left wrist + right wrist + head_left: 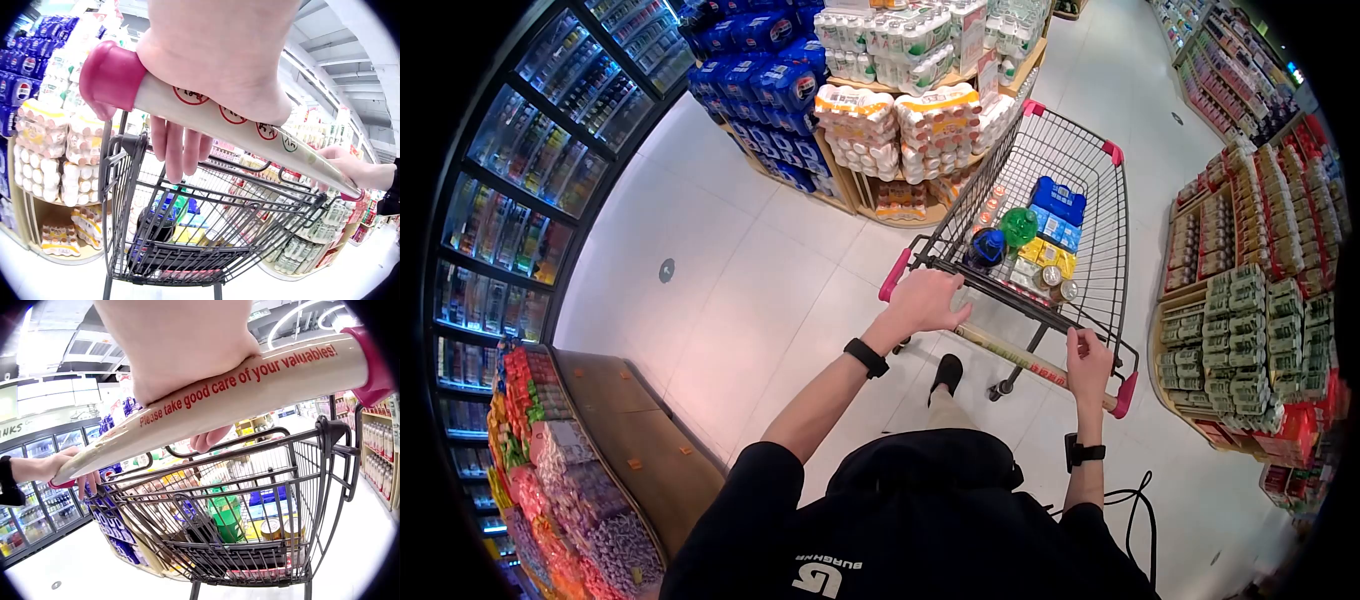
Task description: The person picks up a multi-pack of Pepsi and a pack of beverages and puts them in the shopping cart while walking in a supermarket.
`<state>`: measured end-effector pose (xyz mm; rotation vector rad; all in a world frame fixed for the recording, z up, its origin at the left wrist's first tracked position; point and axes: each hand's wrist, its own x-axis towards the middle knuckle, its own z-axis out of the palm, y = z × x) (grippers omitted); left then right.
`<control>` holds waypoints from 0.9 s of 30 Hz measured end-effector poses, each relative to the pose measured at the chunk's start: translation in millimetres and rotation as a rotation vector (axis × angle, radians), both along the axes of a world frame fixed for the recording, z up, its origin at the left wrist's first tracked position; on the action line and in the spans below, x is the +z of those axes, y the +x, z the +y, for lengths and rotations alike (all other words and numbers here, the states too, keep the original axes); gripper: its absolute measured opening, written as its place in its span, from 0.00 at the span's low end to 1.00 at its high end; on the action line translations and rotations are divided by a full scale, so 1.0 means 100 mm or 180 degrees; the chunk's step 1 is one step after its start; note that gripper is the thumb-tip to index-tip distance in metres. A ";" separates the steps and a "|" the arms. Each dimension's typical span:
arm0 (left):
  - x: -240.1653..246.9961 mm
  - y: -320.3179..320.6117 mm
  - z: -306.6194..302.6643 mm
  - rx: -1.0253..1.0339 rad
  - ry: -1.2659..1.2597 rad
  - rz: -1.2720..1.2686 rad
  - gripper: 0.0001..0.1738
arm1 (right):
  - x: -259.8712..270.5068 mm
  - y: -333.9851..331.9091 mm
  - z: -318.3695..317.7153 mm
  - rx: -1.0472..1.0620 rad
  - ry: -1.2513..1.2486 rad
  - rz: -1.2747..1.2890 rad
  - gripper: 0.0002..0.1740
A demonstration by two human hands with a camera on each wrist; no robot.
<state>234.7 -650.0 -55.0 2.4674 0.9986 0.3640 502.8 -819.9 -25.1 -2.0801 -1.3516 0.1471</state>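
In the head view, both hands are at the pale handle (pixel 1012 352) of a wire shopping cart (pixel 1020 304). My left hand (pixel 924 302) rests its palm on the handle near the pink left end; in the left wrist view its fingers (pixel 176 150) hang straight down past the bar. The heel of my right hand (pixel 1088 368) lies on the handle toward the right end, its fingers loosely bent beyond the bar. Inside the cart are a green bottle (pixel 1020 226), a dark bottle with a blue top (pixel 986 246), cans (pixel 1050 276) and blue and yellow packs (pixel 1058 202).
Ahead and left stands a display of blue drink packs (pixel 772 88) and white bottle packs (pixel 940 125). Stacked can packs (pixel 1240 320) line the right side. Glass-door coolers (pixel 530 150) run along the left, with a brown-sided bin (pixel 620 405) of colourful packages nearer.
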 end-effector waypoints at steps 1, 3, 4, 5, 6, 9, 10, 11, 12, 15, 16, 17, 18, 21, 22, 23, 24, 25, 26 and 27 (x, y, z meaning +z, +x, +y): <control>0.01 0.06 0.05 0.0000 0.0016 -0.0043 0.24 | 0.00 0.06 0.06 0.0019 -0.0017 0.0019 0.12; -0.07 -0.15 0.08 0.0008 0.0045 -0.0147 0.23 | -0.07 -0.14 0.10 0.0022 -0.0059 0.0075 0.13; -0.06 -0.05 0.14 0.0023 0.0071 -0.0180 0.23 | -0.05 -0.04 0.16 0.0035 -0.0091 0.0073 0.13; -0.05 -0.04 0.20 0.0046 0.0096 -0.0222 0.23 | -0.02 -0.03 0.22 0.0055 -0.0123 0.0060 0.13; -0.05 0.03 0.26 0.0074 0.0143 -0.0191 0.23 | -0.01 0.05 0.29 0.0057 -0.0183 0.0056 0.13; -0.15 -0.06 0.40 0.0180 0.0241 -0.0177 0.22 | -0.06 -0.05 0.44 0.0103 -0.0271 0.0001 0.13; -0.14 0.07 0.48 0.0218 0.0268 -0.0189 0.21 | -0.06 0.09 0.51 0.0136 -0.0214 -0.0006 0.13; -0.15 0.16 0.53 0.0255 0.0292 -0.0207 0.21 | -0.07 0.18 0.56 0.0168 -0.0162 -0.0021 0.13; -0.16 0.22 0.59 0.0337 0.0316 -0.0217 0.20 | -0.05 0.22 0.62 0.0156 -0.0129 -0.0037 0.12; -0.14 0.47 0.74 0.0505 0.0345 -0.0536 0.20 | -0.01 0.41 0.77 0.0180 0.0028 -0.0150 0.12; -0.20 0.27 0.76 0.0561 0.0403 -0.0639 0.18 | -0.06 0.22 0.82 0.0179 -0.0010 -0.0235 0.13; -0.17 0.38 0.81 0.0558 0.0429 -0.0613 0.18 | -0.04 0.33 0.86 0.0145 -0.0016 -0.0287 0.13; -0.14 0.47 0.87 0.0555 0.0450 -0.0584 0.17 | -0.01 0.41 0.91 0.0112 -0.0026 -0.0337 0.14; -0.12 0.67 0.98 0.0603 0.0526 -0.0745 0.16 | 0.03 0.60 1.07 -0.0010 -0.0114 -0.0344 0.14; -0.15 0.76 1.02 0.0659 0.0614 -0.0812 0.15 | -0.01 0.73 1.12 0.0004 -0.0052 -0.0358 0.14; -0.25 0.61 1.05 0.0736 0.0675 -0.0896 0.15 | -0.09 0.61 1.18 0.0033 -0.0015 -0.0396 0.14; -0.23 0.74 1.03 0.0815 0.0676 -0.1018 0.15 | -0.07 0.72 1.22 0.0047 0.0023 -0.0443 0.13; -0.23 0.81 1.03 0.0711 0.0853 -0.1135 0.15 | -0.04 0.80 1.26 0.0019 -0.0022 -0.0421 0.13; -0.24 0.84 1.02 0.0607 0.1027 -0.1244 0.15 | -0.01 0.85 1.30 -0.0009 -0.0071 -0.0394 0.13; -0.23 0.88 1.00 0.0490 0.1202 -0.1348 0.16 | 0.02 0.91 1.34 -0.0047 -0.0118 -0.0362 0.13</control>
